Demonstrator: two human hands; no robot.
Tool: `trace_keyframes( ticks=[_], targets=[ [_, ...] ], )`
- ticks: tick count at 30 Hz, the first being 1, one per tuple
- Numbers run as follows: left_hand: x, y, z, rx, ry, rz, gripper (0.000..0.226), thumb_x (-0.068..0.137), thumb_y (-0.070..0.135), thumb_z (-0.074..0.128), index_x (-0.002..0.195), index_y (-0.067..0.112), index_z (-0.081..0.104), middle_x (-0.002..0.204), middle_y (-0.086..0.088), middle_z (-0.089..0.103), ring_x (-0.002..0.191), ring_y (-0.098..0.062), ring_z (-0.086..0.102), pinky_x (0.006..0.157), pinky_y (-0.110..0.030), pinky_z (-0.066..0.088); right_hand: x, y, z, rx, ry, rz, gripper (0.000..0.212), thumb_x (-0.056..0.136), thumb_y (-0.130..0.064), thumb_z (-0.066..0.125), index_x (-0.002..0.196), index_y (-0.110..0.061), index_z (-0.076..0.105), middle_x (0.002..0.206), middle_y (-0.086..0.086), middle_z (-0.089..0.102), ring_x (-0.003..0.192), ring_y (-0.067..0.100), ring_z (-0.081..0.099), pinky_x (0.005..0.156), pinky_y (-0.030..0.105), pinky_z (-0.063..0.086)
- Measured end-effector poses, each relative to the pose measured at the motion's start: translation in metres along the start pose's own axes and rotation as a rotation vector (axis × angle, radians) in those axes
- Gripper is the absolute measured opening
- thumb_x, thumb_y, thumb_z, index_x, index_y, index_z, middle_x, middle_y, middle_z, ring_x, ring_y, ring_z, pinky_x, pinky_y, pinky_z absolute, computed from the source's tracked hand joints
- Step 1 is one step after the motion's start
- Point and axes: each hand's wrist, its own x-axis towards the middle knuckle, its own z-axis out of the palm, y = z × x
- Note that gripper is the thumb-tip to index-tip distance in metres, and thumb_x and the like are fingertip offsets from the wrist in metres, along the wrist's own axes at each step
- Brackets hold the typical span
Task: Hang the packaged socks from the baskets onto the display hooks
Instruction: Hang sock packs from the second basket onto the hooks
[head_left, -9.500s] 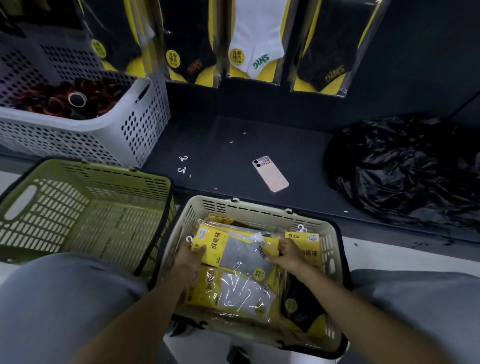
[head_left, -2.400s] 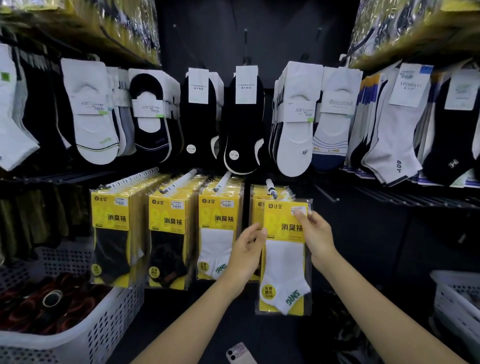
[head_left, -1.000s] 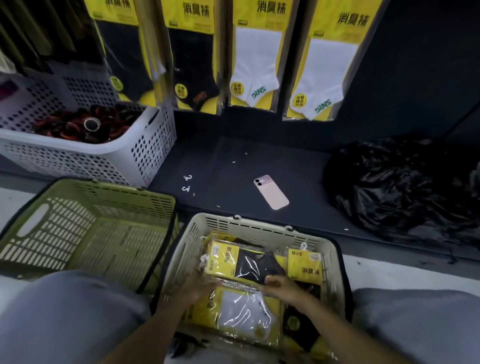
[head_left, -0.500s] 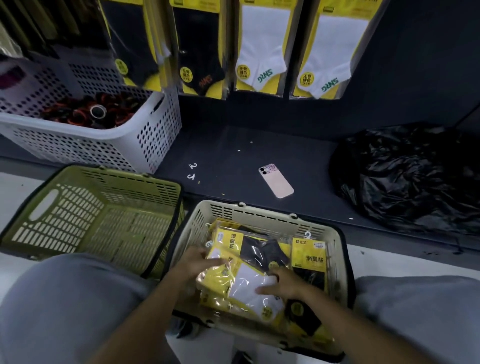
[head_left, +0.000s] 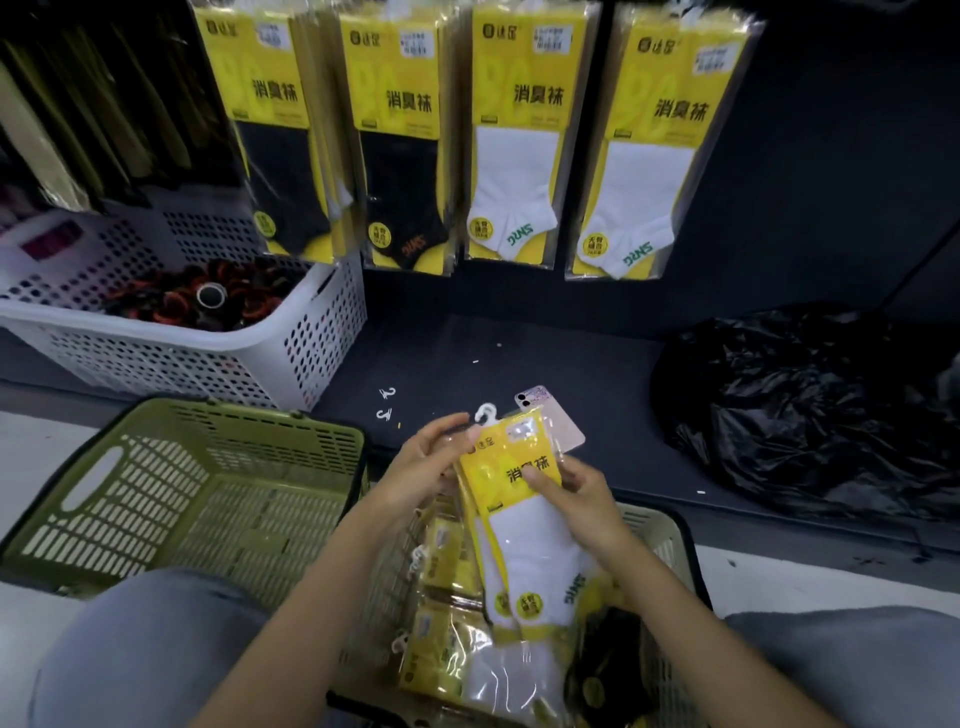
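A yellow pack of white socks (head_left: 524, 525) with a small white plastic hook at its top is held up above the beige basket (head_left: 670, 551). My left hand (head_left: 421, 462) pinches its upper left corner near the hook. My right hand (head_left: 576, 493) grips the pack's right side, thumb on the yellow card. More yellow sock packs (head_left: 447, 660) lie in the basket below. Four rows of hung sock packs (head_left: 519, 140) fill the display above, black socks on the left, white on the right.
An empty green basket (head_left: 208, 488) stands at the left. A white perforated basket (head_left: 218, 358) with dark rolls sits on the dark shelf (head_left: 519, 358). A pink phone (head_left: 561, 426), two loose white hooks (head_left: 385, 402) and a black plastic bag (head_left: 810, 410) lie on that shelf.
Both hands have lifted a white-sock pack out of the beige basket and raised it upright. The view has tilted up toward the hung packs.
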Motion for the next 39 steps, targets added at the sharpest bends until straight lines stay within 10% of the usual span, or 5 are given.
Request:
trace_keyframes(
  ticks=[5,15,32,39],
  targets=[
    [-0.002,0.012,0.023,0.077,-0.181,-0.062,0.058,0.069,0.044,0.074,0.119,0.017,0.062,0.112,-0.004,0.071,0.104,-0.023,0.068,0.094,-0.042,0.051,-0.001,-0.046,-0.003,0.152,0.039,-0.095,0.007,0.088,-0.022,0.064,0.088,-0.021,0.071,0.082,-0.006,0.075,0.074,0.006,0.07,0.059,0.016,0.052],
    [0.014,0.091,0.058,0.07,0.037,0.259,0.028,0.064,0.035,0.082,0.087,0.023,0.073,0.083,0.006,0.076,0.075,-0.009,0.072,0.055,-0.015,0.052,0.019,-0.138,-0.031,0.074,0.287,-0.443,0.02,0.08,-0.012,0.072,0.098,-0.014,0.063,0.083,-0.009,0.072,0.078,0.002,0.068,0.067,0.015,0.053],
    [0.033,0.221,0.033,-0.054,0.305,0.581,0.041,0.073,0.06,0.06,0.089,0.024,0.072,0.08,0.011,0.075,0.074,-0.006,0.072,0.059,-0.021,0.052,0.061,-0.245,-0.084,0.179,0.533,-0.521,0.003,0.093,-0.02,0.06,0.092,-0.017,0.06,0.086,-0.003,0.075,0.078,0.008,0.069,0.067,0.019,0.052],
    [0.04,0.256,0.039,0.023,0.36,0.677,0.033,0.079,0.058,0.059,0.073,0.026,0.06,0.049,0.019,0.061,0.048,0.009,0.057,0.054,-0.018,0.037,0.09,-0.293,-0.082,0.04,0.475,-0.564,0.003,0.092,-0.016,0.061,0.095,-0.016,0.059,0.089,0.002,0.073,0.082,0.015,0.069,0.076,0.032,0.055]
  ],
)
